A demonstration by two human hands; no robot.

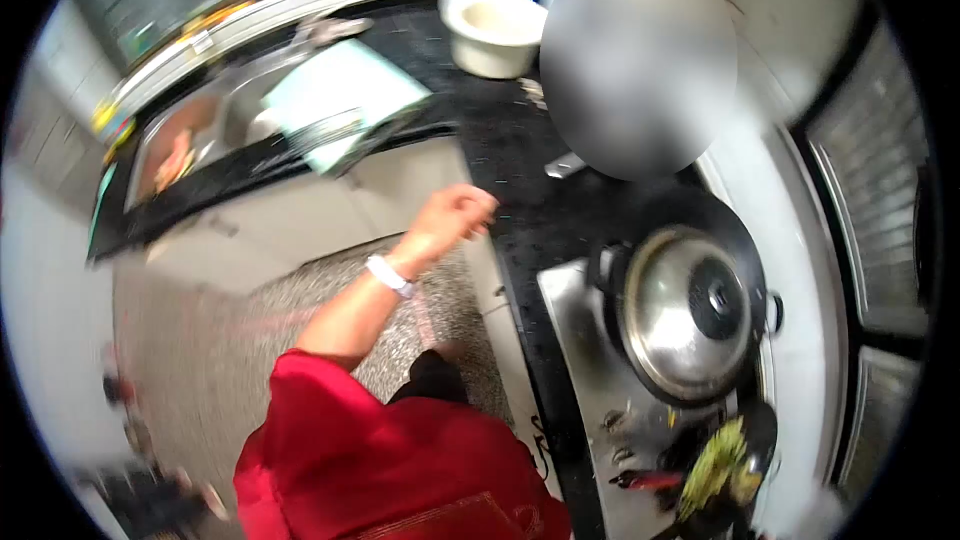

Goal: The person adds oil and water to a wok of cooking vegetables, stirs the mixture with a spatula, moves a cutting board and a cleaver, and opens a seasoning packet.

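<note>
My left hand, with a white band on the wrist, hangs over the front edge of the black countertop. Its fingers are curled in and I see nothing in them. To its right, a wok with a domed metal lid and a black knob sits on the steel gas stove. Closer to me on the stove is a dark pan with green leafy food in it. My right hand is out of view.
A white tub stands at the back of the counter. A pale green board or cloth lies beside the sink, blurred. A grey blurred disc hides the back right corner. Speckled floor lies left of me.
</note>
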